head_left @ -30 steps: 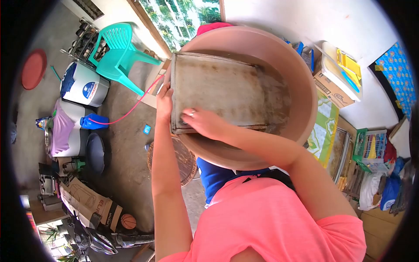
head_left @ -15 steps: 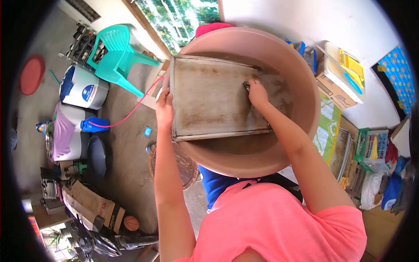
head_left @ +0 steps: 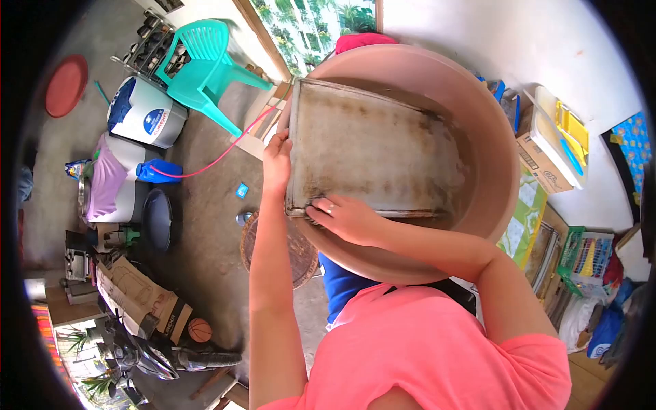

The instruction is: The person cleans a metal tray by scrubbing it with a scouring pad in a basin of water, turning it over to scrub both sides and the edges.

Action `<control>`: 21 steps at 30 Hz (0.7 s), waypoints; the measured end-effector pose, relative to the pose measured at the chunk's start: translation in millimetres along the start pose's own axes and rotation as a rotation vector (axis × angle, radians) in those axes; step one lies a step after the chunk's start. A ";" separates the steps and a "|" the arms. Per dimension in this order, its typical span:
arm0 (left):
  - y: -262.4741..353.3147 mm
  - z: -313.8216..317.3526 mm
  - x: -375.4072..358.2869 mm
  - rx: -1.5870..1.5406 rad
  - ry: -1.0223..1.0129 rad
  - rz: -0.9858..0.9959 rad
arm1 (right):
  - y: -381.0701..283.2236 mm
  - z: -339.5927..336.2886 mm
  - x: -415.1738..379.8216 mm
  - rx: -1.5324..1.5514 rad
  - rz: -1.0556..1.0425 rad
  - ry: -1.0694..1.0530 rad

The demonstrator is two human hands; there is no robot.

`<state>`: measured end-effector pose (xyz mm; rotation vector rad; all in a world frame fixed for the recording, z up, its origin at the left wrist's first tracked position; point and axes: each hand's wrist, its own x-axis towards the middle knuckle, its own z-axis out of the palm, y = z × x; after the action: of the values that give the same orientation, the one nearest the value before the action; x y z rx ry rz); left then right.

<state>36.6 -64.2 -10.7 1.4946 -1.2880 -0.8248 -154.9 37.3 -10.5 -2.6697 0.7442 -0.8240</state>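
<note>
A flat rectangular tray with a raised rim (head_left: 369, 150), its surface stained brown, lies tilted in a large round brown tub (head_left: 495, 164). Murky water (head_left: 461, 157) covers the tray's far right end. My left hand (head_left: 277, 160) is wrapped round the tray's left edge. Near the lower left corner, my right hand (head_left: 345, 217) presses down on the tray with bent fingers. Something small and dark shows under its fingertips, too hidden to make out. A ring is on one finger of that hand.
A round wooden stool (head_left: 273, 249) stands beneath the tub's left side. Left of the tub are a green plastic chair (head_left: 201, 75), a pink hose (head_left: 225, 152), a blue container (head_left: 160, 171) and a black basin (head_left: 157, 220). A cardboard box (head_left: 543, 160) stands at the right.
My right hand has moved left and down across the tray, from its right part to the lower left corner. My left hand still holds the left edge. The whole view has shifted slightly.
</note>
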 end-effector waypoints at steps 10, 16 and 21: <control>-10.8 1.4 1.2 0.091 0.034 0.151 | 113.1 9.0 22.8 -0.137 0.496 0.358; 5.3 3.4 -4.3 0.258 0.004 0.122 | 256.7 -8.2 -59.4 -0.464 1.016 0.400; 8.9 3.7 -6.9 0.225 -0.013 0.102 | 287.5 -24.5 -61.3 -0.424 1.275 0.299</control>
<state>28.8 -58.2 -4.1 1.5851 -1.4932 -0.6411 -326.9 -172.8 -125.7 -1.6539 2.4655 -0.6753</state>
